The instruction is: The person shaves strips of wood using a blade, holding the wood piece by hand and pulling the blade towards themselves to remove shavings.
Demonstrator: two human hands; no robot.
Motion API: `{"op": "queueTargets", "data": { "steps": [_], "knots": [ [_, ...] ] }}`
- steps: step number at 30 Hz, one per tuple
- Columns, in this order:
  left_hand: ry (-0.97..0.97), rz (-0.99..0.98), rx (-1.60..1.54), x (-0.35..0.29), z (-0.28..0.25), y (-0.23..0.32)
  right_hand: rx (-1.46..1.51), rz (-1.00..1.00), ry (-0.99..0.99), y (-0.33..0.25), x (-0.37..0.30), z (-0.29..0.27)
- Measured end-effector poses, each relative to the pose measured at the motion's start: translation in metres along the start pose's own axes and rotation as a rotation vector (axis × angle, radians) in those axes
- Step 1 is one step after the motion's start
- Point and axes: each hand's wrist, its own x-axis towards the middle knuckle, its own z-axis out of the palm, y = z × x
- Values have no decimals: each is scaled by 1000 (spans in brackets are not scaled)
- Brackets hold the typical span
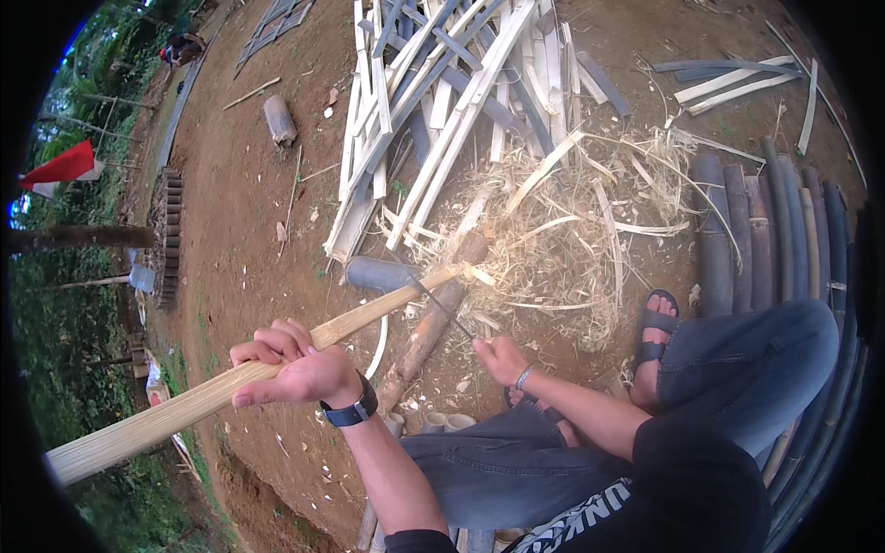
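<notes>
My left hand (304, 367), with a dark watch on its wrist, is wrapped round a long pale bamboo strip (369, 316). The strip runs from the lower left edge to a frayed far end over a brown log (406, 364) on the ground. My right hand (501, 360) is closed round the handle of a knife (449, 315), the handle itself mostly hidden by the fingers. Its thin dark blade crosses the strip close to the frayed end. Curled bamboo shavings (572, 263) lie heaped just beyond the knife.
Split bamboo pieces (479, 83) are piled up beyond the shavings. Dark bamboo poles (765, 240) form a slatted seat at my right. A short bamboo section (279, 122) lies on the dirt (230, 240). Someone crouches far off (182, 48), and a red and white flag (60, 168) stands left.
</notes>
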Motion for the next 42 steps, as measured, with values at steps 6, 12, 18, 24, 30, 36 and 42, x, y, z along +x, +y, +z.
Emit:
{"op": "queueTargets", "data": {
  "steps": [6,12,18,24,30,36,42],
  "knots": [
    [34,20,63,-1,-3,0,60,21,76,-5,6,21],
    [-1,16,51,1,10,1,-26,110,44,28,30,11],
    [27,1,64,0,18,3,65,116,82,29,30,11],
    [15,-5,67,2,14,-3,188,110,-73,15,9,-2],
    [43,35,99,6,4,-8,268,255,-143,-24,-6,-7],
    [15,23,51,3,18,-2,109,230,-23,18,29,-10],
    [-10,44,43,3,16,-3,85,258,40,21,28,-6]
  ]
}}
